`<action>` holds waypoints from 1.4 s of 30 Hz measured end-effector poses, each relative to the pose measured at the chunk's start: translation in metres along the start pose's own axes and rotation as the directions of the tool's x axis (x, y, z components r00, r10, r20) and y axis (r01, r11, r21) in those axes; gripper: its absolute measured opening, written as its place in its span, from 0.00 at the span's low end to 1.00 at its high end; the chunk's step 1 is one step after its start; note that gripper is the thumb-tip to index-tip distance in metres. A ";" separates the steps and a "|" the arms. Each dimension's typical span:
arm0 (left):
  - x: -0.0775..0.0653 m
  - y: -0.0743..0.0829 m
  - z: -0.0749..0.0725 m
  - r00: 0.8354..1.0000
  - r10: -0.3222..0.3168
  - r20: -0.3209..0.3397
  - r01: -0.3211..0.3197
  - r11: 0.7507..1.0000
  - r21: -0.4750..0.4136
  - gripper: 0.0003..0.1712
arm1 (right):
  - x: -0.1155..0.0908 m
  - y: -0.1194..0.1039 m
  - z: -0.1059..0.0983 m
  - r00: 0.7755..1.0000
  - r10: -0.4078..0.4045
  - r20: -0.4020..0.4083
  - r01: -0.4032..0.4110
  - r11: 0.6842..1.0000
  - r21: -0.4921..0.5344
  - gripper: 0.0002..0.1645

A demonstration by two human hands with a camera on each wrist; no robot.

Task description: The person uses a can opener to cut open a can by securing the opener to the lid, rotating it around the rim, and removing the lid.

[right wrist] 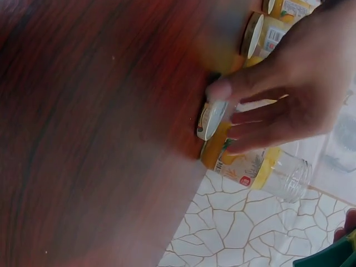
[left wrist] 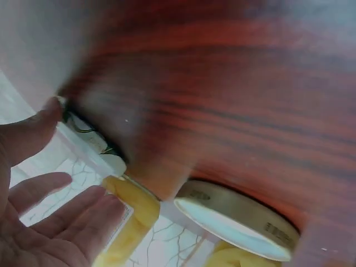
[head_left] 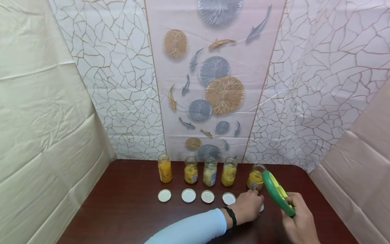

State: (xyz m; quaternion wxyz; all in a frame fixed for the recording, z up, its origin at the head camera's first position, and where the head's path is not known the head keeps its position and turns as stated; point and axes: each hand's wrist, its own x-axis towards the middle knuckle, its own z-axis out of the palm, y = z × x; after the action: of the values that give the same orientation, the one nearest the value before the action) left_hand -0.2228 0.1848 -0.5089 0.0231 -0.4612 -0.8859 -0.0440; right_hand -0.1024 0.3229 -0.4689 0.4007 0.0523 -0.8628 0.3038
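My left hand (head_left: 249, 205) reaches across to the rightmost lid (head_left: 261, 207), which lies white inside up in front of a jar of yellow fruit (head_left: 255, 177). In the left wrist view, its thumb (left wrist: 41, 125) touches that lid's rim while the other fingers are stretched out and apart. The right wrist view also shows the left hand (right wrist: 295, 83) at the lid (right wrist: 211, 119). My right hand (head_left: 300, 217) grips a green jar opener (head_left: 275, 193) with yellow-green inner teeth, raised beside the jar at the right.
Several open glass jars stand in a row at the back, from an orange-filled jar (head_left: 165, 171) to a pale-filled jar (head_left: 209, 174). Upturned lids, such as the far-left lid (head_left: 164, 195), lie before them on the dark table (head_left: 122, 210). Patterned cloth (head_left: 122, 101) hangs behind.
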 end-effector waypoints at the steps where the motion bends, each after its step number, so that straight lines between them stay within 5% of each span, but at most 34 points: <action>1: -0.004 -0.001 -0.001 1.000 0.022 -0.015 -0.022 1.000 0.008 0.15 | 0.000 0.002 0.000 1.000 -0.009 -0.003 0.009 1.000 0.007 0.20; 5: -0.034 -0.004 -0.013 0.995 0.073 -0.072 -0.072 0.997 0.015 0.25 | 0.000 0.007 -0.002 1.000 -0.009 -0.009 0.009 1.000 0.016 0.20; 9: -0.084 -0.012 -0.030 0.985 0.080 -0.153 -0.081 0.997 0.004 0.29 | -0.001 0.007 -0.005 0.999 0.043 0.001 -0.043 0.999 -0.027 0.20; 14: -0.149 -0.031 -0.045 0.986 0.035 -0.161 -0.062 0.985 -0.162 0.30 | -0.002 0.008 -0.010 0.992 0.120 0.028 -0.117 0.989 -0.091 0.18; 17: -0.171 -0.043 -0.046 0.990 -0.016 -0.139 -0.026 0.955 -0.296 0.29 | -0.003 0.011 -0.013 0.992 0.121 0.025 -0.119 0.988 -0.095 0.18; 22: -0.183 -0.053 -0.039 0.989 -0.108 -0.102 0.057 0.910 -0.411 0.29 | 0.000 0.013 -0.014 0.996 0.082 0.022 -0.080 0.993 -0.091 0.19; 30: -0.190 -0.060 -0.036 0.979 -0.154 -0.133 0.083 0.900 -0.428 0.29 | -0.001 0.014 -0.013 0.991 0.134 0.030 -0.129 0.982 -0.139 0.18; 36: -0.198 -0.062 -0.036 0.976 -0.185 -0.112 0.119 0.893 -0.434 0.29 | 0.002 0.032 -0.023 0.924 0.361 0.125 -0.318 0.908 -0.274 0.16; 42: -0.207 -0.065 -0.036 0.972 -0.221 -0.080 0.162 0.876 -0.454 0.30 | 0.010 0.066 -0.027 0.857 0.466 0.222 -0.346 0.838 -0.421 0.25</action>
State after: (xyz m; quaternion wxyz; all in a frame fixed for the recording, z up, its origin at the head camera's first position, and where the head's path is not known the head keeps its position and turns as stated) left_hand -0.1571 -0.0241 -0.4933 -0.0297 -0.3604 -0.8903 -0.2769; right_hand -0.1131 0.3932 -0.4795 0.1853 -0.1619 -0.9475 0.2042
